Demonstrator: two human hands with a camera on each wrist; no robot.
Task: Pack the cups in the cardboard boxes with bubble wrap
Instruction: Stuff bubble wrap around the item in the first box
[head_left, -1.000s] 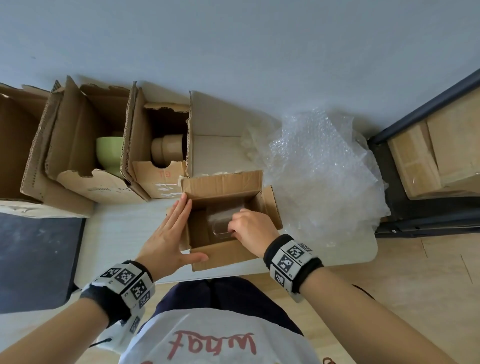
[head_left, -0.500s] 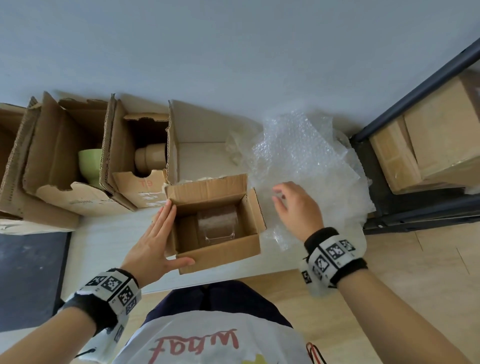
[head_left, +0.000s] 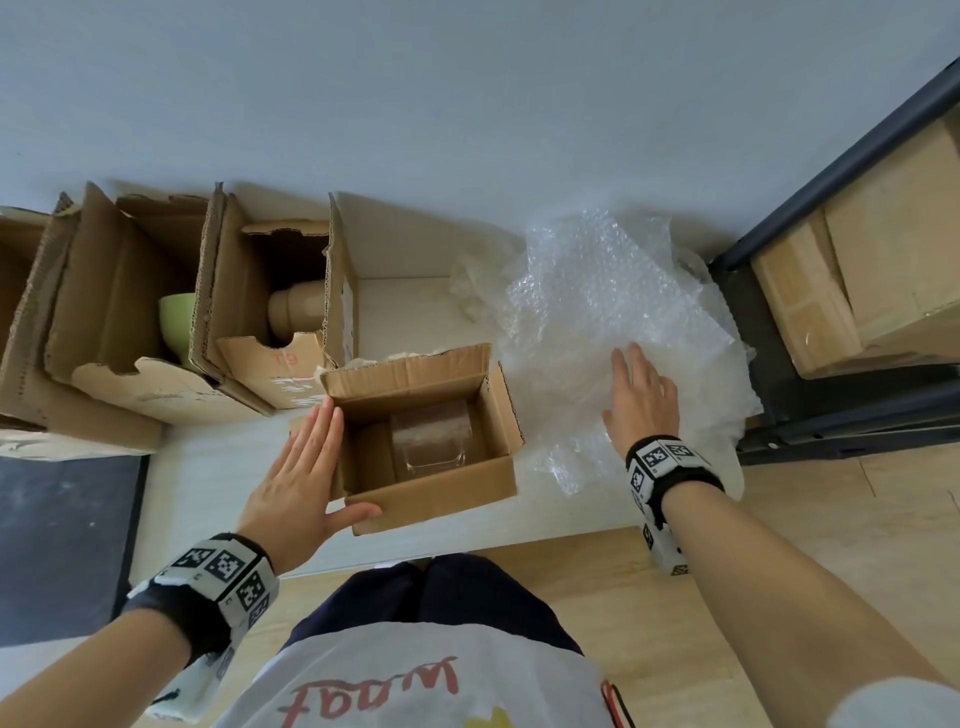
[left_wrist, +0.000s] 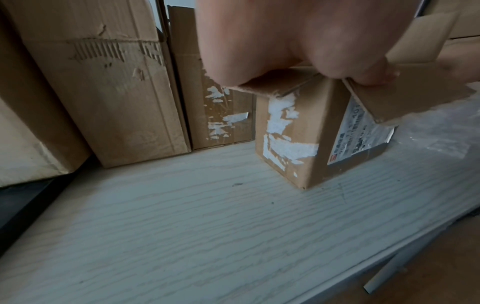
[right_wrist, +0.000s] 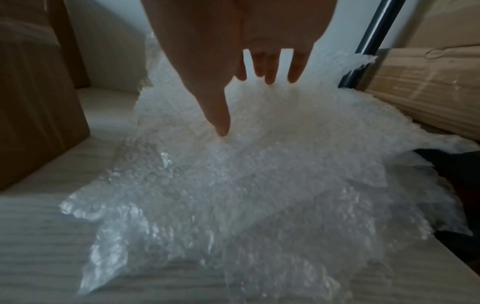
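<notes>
A small open cardboard box (head_left: 436, 493) (left_wrist: 311, 139) stands at the table's near edge. A clear glass cup (head_left: 431, 436) sits inside it. My left hand (head_left: 306, 467) lies flat against the box's left flap, fingers straight, thumb on the near wall. A heap of bubble wrap (head_left: 613, 322) (right_wrist: 259, 185) lies to the right of the box. My right hand (head_left: 641, 395) (right_wrist: 246, 82) rests on the heap with its fingers spread and straight. Behind, a green cup (head_left: 176, 319) and a tan cup (head_left: 296, 312) sit in two larger open boxes.
Larger cardboard boxes (head_left: 130, 312) line the wall at the back left. A dark metal shelf frame (head_left: 831, 415) with wooden boxes (head_left: 883, 270) stands on the right. The white table (head_left: 208, 467) ends just before my body. A dark panel (head_left: 62, 545) lies at the left.
My right hand left the small box, where it had set the glass cup, and moved right onto the bubble wrap. The left hand stayed at the box's left side.
</notes>
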